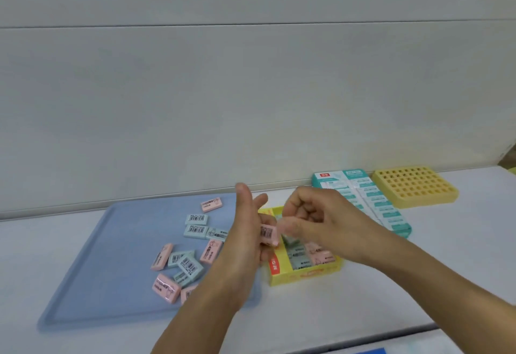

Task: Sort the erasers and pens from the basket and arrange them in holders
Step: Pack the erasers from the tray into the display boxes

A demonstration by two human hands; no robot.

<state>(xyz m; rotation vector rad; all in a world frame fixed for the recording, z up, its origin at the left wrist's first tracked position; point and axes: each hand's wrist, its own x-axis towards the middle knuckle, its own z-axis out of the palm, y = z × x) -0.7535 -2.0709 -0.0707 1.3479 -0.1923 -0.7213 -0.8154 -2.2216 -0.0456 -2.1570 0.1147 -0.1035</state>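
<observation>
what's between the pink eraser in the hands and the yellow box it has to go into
Nothing visible. The pink eraser is held between the left hand and the right hand, directly above the open yellow box. The box already holds pink and green erasers, but the hands hide the slot below.

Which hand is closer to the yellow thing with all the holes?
The right hand. It is over the yellow eraser box, to the left of the yellow holder with holes and nearer the camera. The left hand is farther left still, by the blue tray.
</observation>
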